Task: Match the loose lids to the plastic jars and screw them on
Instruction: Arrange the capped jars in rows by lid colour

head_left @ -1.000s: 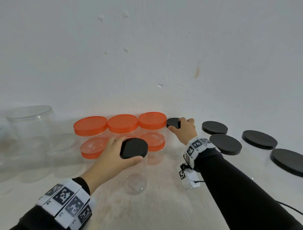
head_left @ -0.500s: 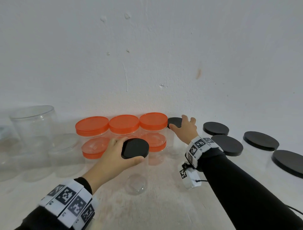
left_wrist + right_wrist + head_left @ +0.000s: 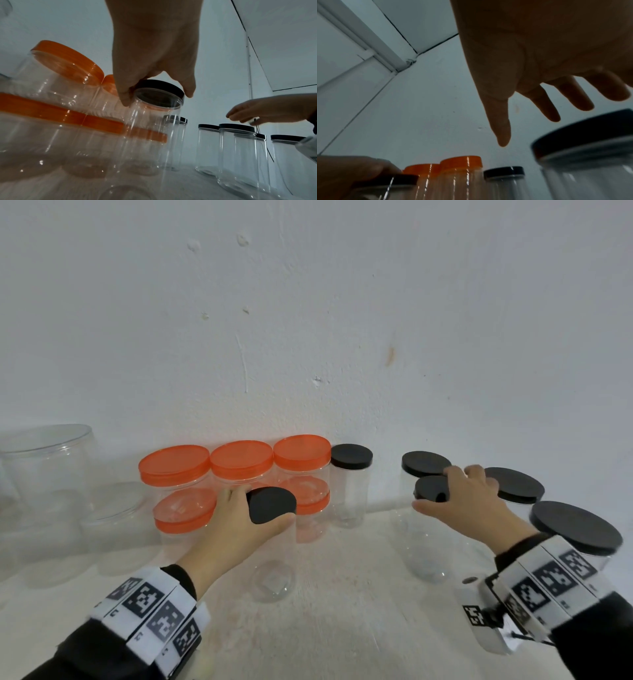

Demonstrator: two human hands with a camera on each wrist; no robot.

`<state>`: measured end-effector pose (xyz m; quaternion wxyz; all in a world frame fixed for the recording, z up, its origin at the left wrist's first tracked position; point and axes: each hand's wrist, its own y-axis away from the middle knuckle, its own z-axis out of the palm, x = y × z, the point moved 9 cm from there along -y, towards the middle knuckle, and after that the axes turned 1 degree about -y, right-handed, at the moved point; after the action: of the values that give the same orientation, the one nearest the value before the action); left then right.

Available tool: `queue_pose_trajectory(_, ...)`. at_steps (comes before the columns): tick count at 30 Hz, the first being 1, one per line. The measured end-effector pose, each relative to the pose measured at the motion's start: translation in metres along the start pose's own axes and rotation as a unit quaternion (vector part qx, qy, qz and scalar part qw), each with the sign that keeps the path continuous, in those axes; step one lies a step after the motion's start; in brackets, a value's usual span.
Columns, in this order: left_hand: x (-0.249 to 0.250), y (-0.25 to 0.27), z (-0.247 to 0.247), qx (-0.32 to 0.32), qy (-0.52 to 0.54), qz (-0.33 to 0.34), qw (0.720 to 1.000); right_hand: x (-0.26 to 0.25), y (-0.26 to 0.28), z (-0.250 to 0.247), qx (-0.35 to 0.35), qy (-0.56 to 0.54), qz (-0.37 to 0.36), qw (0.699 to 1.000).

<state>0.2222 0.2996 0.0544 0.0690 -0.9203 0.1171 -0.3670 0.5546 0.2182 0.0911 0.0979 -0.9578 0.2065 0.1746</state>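
Observation:
My left hand (image 3: 263, 508) grips a small black lid (image 3: 277, 499) on top of a tall, narrow clear jar (image 3: 272, 563) in front of the orange-lidded jars. In the left wrist view the fingers (image 3: 124, 100) and thumb curl round the lid's rim (image 3: 161, 84). My right hand (image 3: 442, 494) is over another narrow jar with a black lid (image 3: 430, 487), fingers spread. Its fingers (image 3: 544, 104) are straight in the right wrist view and hold nothing. A third narrow black-lidded jar (image 3: 351, 474) stands alone by the wall.
Several orange-lidded jars (image 3: 241, 460) stand in two rows against the white wall. Clear jars with clear lids (image 3: 48, 463) are at the far left. Wider black-lidded jars (image 3: 575, 525) crowd the right, close to my right wrist.
My right hand let go of the narrow black-lidded jar by the wall and moved right and nearer, over another black-lidded jar. My left hand stays on its lid.

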Motion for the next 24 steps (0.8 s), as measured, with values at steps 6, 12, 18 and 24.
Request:
queue_pose_trajectory(6, -0.003, -0.006, 0.004, 0.001, 0.056, 0.006, 0.998, 0.018, -0.001, 0.009, 0.01, -0.092, 0.003, 0.996)
queue_pose_trajectory(12, -0.005, -0.006, 0.005, -0.012, 0.083, 0.005, 0.996, -0.011, -0.002, 0.015, 0.022, -0.127, -0.06, 0.99)
queue_pose_trajectory(18, -0.006, -0.004, 0.005, -0.012, 0.09, 0.01, 0.996, -0.048, -0.014, 0.033, -0.004, -0.141, -0.09, 0.986)
queue_pose_trajectory(24, -0.008, -0.003, 0.006, -0.019, 0.084, 0.003, 0.996, -0.051, -0.025, 0.04, -0.004, -0.145, -0.087, 0.986)
